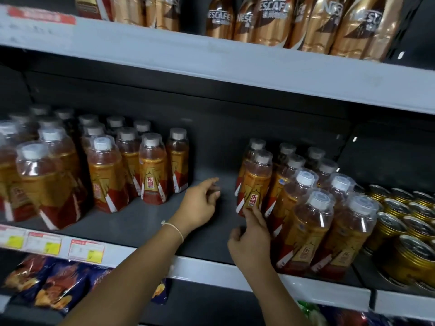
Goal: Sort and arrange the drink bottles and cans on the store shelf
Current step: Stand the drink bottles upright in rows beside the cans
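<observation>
Several orange drink bottles with red and gold labels stand on the dark middle shelf (146, 222) in two groups. The left group (106, 170) fills the left side; the right group (306, 208) stands right of a bare gap. My left hand (200, 205) hovers over that gap with loosely curled fingers, holding nothing. My right hand (251, 241) touches the base of the front-left bottle (255, 184) of the right group with its fingertips. Gold cans (404, 236) sit at the far right.
The shelf above carries brown and gold coffee bottles (270, 22). Price tags (86, 251) line the shelf's front edge at left. Snack bags (54, 283) lie on the shelf below. The gap between the bottle groups is about two bottles wide.
</observation>
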A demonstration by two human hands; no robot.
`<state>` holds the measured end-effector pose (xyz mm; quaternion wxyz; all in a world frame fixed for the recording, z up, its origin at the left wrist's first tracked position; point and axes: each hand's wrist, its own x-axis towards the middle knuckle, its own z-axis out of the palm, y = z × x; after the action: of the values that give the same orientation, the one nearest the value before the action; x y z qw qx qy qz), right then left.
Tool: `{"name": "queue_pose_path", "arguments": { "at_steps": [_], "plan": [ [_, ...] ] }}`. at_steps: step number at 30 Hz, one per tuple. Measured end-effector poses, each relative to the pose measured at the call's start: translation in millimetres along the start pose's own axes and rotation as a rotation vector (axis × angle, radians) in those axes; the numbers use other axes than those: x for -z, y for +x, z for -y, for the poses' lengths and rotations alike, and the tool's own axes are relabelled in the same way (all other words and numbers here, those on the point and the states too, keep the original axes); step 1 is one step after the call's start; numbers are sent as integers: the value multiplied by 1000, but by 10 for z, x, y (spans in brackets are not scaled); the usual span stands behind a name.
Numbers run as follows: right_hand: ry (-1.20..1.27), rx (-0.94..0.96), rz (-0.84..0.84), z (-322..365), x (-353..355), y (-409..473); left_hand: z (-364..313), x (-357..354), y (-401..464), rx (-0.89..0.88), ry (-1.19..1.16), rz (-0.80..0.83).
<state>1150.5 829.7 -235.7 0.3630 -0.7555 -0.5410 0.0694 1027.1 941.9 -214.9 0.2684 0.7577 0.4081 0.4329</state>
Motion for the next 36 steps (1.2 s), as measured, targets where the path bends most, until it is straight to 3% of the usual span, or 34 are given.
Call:
{"name": "queue_pose_path", "arguments": {
  "at_steps": [7, 13, 19, 30, 36],
  "plan": [
    [111, 166, -4, 622, -266, 120, 267, 856, -334, -86, 153, -329],
    [254, 182, 65, 1205, -683, 427, 606, 1260, -595, 36, 333, -234],
    [403, 82, 215, 1526, -1081, 762, 693, 1273, -825, 26, 405, -181],
    [389, 72, 52, 1431, -1162, 765, 762, 1248, -852, 70, 259, -278],
    [407, 53, 113, 1163, -871, 584, 788, 1257, -790, 12, 362, -160]
  ]
}}
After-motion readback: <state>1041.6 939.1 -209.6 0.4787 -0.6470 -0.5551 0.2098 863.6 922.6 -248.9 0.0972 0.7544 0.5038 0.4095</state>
